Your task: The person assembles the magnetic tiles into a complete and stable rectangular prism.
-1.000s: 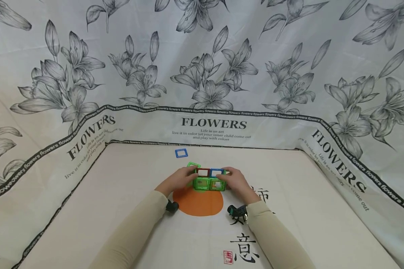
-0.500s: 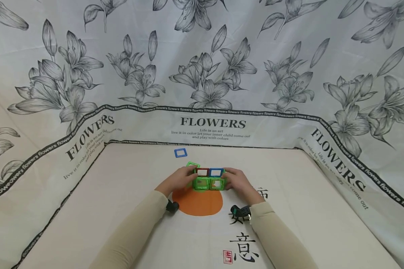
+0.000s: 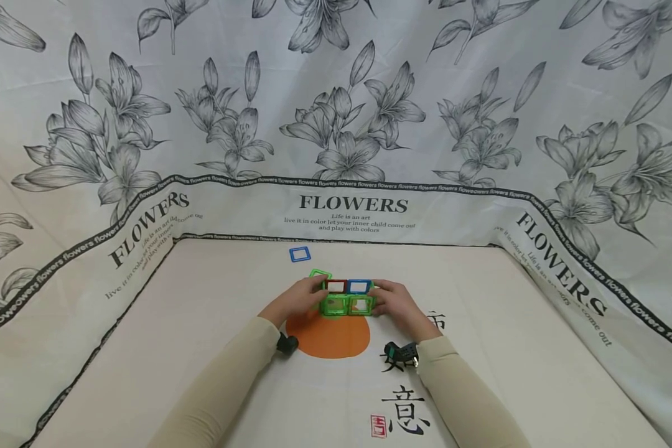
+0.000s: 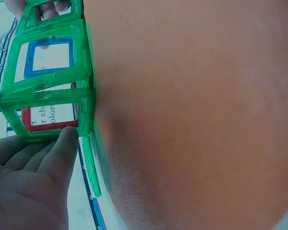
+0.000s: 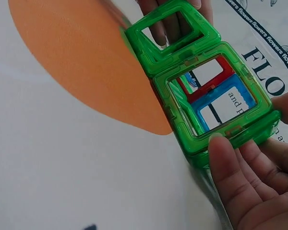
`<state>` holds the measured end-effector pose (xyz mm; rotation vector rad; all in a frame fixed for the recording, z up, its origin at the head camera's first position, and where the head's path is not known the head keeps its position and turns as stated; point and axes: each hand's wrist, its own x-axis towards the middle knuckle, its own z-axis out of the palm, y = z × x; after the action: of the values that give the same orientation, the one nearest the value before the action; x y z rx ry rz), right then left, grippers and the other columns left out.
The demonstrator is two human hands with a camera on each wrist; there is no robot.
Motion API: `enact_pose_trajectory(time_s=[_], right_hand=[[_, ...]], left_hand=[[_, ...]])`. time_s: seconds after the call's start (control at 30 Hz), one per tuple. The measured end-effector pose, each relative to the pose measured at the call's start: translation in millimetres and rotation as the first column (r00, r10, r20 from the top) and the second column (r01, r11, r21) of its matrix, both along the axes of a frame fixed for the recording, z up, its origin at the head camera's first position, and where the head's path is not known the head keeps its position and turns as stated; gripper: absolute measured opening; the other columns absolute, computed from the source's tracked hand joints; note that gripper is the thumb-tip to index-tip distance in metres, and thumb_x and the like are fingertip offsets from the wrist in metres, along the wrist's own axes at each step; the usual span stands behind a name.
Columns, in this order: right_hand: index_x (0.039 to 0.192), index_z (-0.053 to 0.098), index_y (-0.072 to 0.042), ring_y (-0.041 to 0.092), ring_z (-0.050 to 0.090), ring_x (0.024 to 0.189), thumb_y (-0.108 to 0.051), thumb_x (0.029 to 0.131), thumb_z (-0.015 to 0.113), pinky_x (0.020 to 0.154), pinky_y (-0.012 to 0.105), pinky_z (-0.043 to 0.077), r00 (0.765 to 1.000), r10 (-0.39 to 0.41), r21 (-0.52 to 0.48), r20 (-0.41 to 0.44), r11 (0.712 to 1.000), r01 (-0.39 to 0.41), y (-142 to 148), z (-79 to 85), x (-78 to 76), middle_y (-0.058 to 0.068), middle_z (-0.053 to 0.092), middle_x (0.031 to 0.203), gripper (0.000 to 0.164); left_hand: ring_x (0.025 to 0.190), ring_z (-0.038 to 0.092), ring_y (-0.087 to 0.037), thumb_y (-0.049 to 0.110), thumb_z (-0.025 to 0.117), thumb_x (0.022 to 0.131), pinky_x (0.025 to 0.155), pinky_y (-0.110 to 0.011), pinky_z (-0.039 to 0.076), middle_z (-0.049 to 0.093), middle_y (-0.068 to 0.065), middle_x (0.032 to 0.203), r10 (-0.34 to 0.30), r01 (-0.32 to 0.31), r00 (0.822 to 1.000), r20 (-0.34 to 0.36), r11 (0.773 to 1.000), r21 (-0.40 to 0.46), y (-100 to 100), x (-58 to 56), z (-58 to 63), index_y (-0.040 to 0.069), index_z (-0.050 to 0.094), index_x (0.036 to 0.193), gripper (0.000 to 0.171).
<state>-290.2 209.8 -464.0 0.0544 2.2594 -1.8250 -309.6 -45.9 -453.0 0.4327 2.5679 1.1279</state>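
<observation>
A small box of magnetic building tiles (image 3: 335,315) stands on the cloth in front of me, with green tiles facing me and a red tile (image 3: 336,286) and a blue tile (image 3: 359,287) seen above them. My left hand (image 3: 299,300) grips its left end; in the left wrist view the thumb presses on a green tile's frame (image 4: 43,98). At the other end, my right hand (image 3: 397,305) holds the box with thumb and fingers on either side of a green corner (image 5: 240,136). Another green tile (image 3: 320,272) shows just behind the left fingers; whether it joins the box I cannot tell.
A loose blue square tile (image 3: 300,254) lies farther back on the pale cloth (image 3: 201,292). An orange printed disc (image 3: 330,339) and black printed characters (image 3: 406,410) mark the cloth. Flowered curtain walls (image 3: 353,211) close off the back and sides.
My right fingers have drawn back from the top of the box to its right end, and the blue tile now shows fully. The left hand keeps its hold; the box stays in place.
</observation>
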Motion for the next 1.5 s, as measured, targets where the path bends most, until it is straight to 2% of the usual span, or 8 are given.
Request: enact_pose_trajectory(time_s=[0.5, 0.6, 0.73, 0.87, 1.0, 1.13, 1.5], right_hand=[[0.144, 0.044, -0.004, 0.015, 0.064, 0.075, -0.02, 0.097, 0.054, 0.071, 0.029, 0.058, 1.0, 0.007, 0.037, -0.022, 0.999, -0.006, -0.6, 1.0, 4.5, 0.02, 0.067, 0.113, 0.051], [0.144, 0.044, -0.005, 0.016, 0.065, 0.074, -0.02, 0.097, 0.054, 0.071, 0.03, 0.058, 1.0, -0.003, 0.046, -0.024, 0.999, 0.004, -1.5, 2.7, 6.1, 0.021, 0.068, 0.113, 0.05], [0.143, 0.045, -0.003, 0.015, 0.064, 0.073, -0.02, 0.097, 0.054, 0.07, 0.031, 0.058, 0.999, -0.016, 0.056, -0.032, 0.998, 0.018, -1.7, 4.2, 7.5, 0.02, 0.068, 0.11, 0.049], [0.142, 0.046, -0.002, 0.016, 0.064, 0.072, -0.02, 0.098, 0.054, 0.069, 0.031, 0.059, 0.999, -0.03, 0.069, -0.034, 0.997, 0.032, -3.1, 5.9, 9.1, 0.02, 0.069, 0.106, 0.049], [0.142, 0.046, -0.003, 0.016, 0.064, 0.072, -0.021, 0.097, 0.054, 0.07, 0.031, 0.059, 0.999, -0.04, 0.084, -0.035, 0.996, 0.043, -6.2, 7.7, 11.3, 0.018, 0.07, 0.105, 0.049], [0.142, 0.046, -0.002, 0.015, 0.064, 0.072, -0.022, 0.098, 0.054, 0.07, 0.031, 0.059, 0.999, -0.037, 0.081, -0.034, 0.996, 0.039, -5.9, 6.9, 12.2, 0.018, 0.07, 0.104, 0.049], [0.144, 0.042, -0.001, 0.015, 0.067, 0.079, -0.022, 0.099, 0.052, 0.077, 0.035, 0.059, 0.999, 0.014, 0.068, -0.05, 0.998, -0.01, -3.7, 8.0, 11.3, 0.021, 0.067, 0.116, 0.051]], left_hand=[[0.127, 0.046, -0.026, 0.034, 0.049, 0.099, 0.113, -0.049, 0.036, 0.047, -0.011, 0.147, -0.003, 0.001, 0.999, 0.034, 0.998, 0.055, -3.3, -1.8, -0.3, 0.018, 0.036, 0.151, 0.055], [0.131, 0.044, -0.027, 0.035, 0.048, 0.099, 0.114, -0.05, 0.035, 0.046, -0.01, 0.148, -0.006, 0.005, 1.0, 0.024, 0.999, 0.042, -5.0, -3.0, 0.6, 0.019, 0.036, 0.151, 0.055], [0.143, 0.035, -0.028, 0.037, 0.045, 0.101, 0.117, -0.049, 0.03, 0.042, -0.007, 0.152, -0.012, 0.012, 1.0, -0.012, 1.0, 0.02, -7.9, -5.2, 3.6, 0.016, 0.037, 0.15, 0.055], [0.145, 0.033, -0.026, 0.031, 0.04, 0.103, 0.118, -0.047, 0.028, 0.042, -0.005, 0.152, -0.008, 0.009, 0.999, -0.053, 1.0, 0.007, -12.4, -8.5, 6.9, 0.013, 0.037, 0.15, 0.05], [0.141, 0.039, -0.027, 0.022, 0.037, 0.103, 0.117, -0.046, 0.031, 0.048, -0.007, 0.148, 0.002, -0.005, 0.994, -0.113, 1.0, -0.026, -15.8, -13.9, 6.9, 0.011, 0.039, 0.149, 0.047], [0.141, 0.04, -0.026, 0.02, 0.039, 0.103, 0.117, -0.045, 0.032, 0.048, -0.006, 0.147, 0.017, -0.029, 0.989, -0.145, 0.997, -0.076, -16.9, -21.2, 4.1, 0.013, 0.04, 0.148, 0.046], [0.14, 0.04, -0.027, 0.017, 0.051, 0.096, 0.116, -0.049, 0.032, 0.046, -0.007, 0.149, 0.034, -0.049, 0.994, -0.101, 0.987, -0.154, -13.9, -41.3, 3.1, 0.017, 0.043, 0.147, 0.051]])
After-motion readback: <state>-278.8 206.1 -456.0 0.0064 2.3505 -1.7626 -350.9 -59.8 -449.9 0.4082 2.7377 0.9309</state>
